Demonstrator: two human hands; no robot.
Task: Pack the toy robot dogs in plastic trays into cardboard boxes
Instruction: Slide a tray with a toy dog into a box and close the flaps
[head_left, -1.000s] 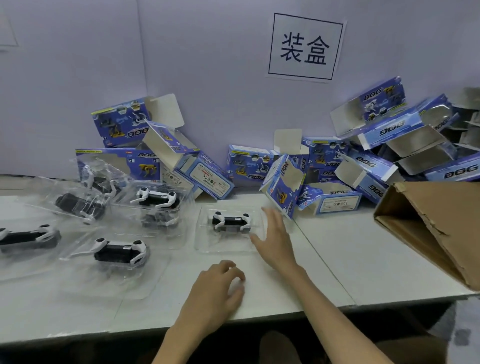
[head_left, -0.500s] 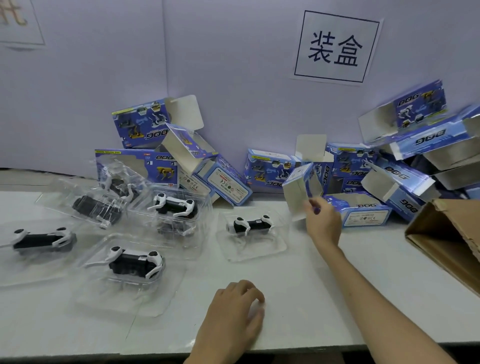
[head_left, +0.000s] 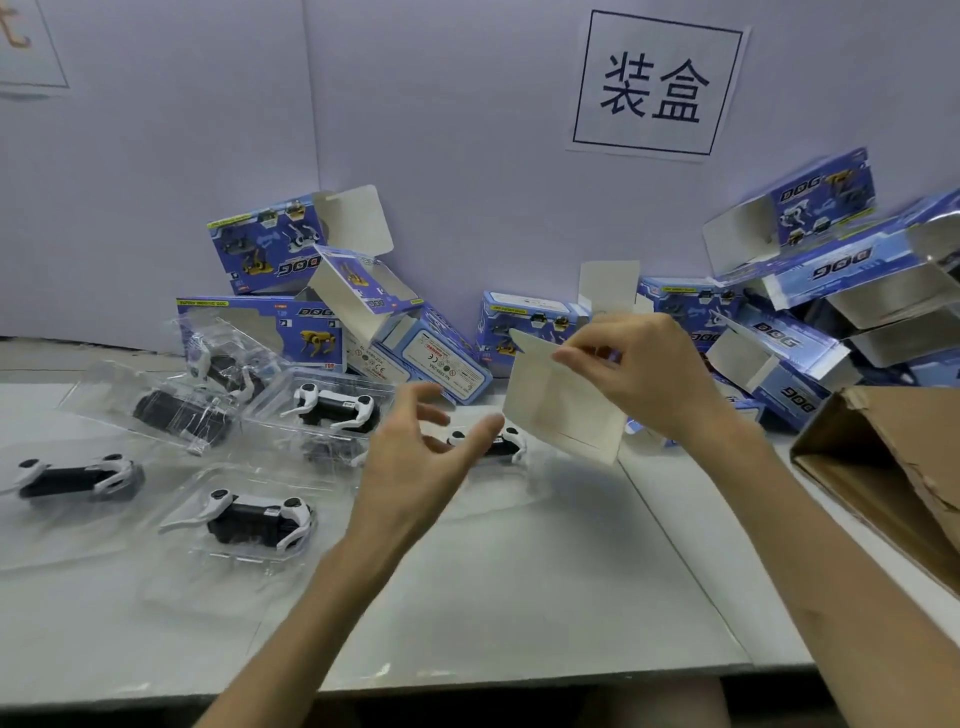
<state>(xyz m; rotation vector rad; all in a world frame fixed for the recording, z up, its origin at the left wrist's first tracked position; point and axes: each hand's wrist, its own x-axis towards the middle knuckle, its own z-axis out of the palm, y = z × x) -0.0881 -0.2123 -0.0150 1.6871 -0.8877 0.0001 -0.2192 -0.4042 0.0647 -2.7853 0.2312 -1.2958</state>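
A: Logged right hand (head_left: 654, 374) gripping the top edge of an opened cardboard box (head_left: 563, 415), lifted off the table (head_left: 519, 597), white inside facing the camera.

B: Logged left hand (head_left: 421, 457) released, fingers spread, grasping nothing, hovering just in front of the nearest toy dog (head_left: 511, 441), seated in its plastic tray (head_left: 540, 483) on the table below the box.

A: Expecting trouble?

B: Possibly. Could crease the thin card under a one-hand grip. Could snag the tray rim on the box mouth if fed in tilted. Could knock the neighbouring trays (head_left: 228, 566) on a careless reach.
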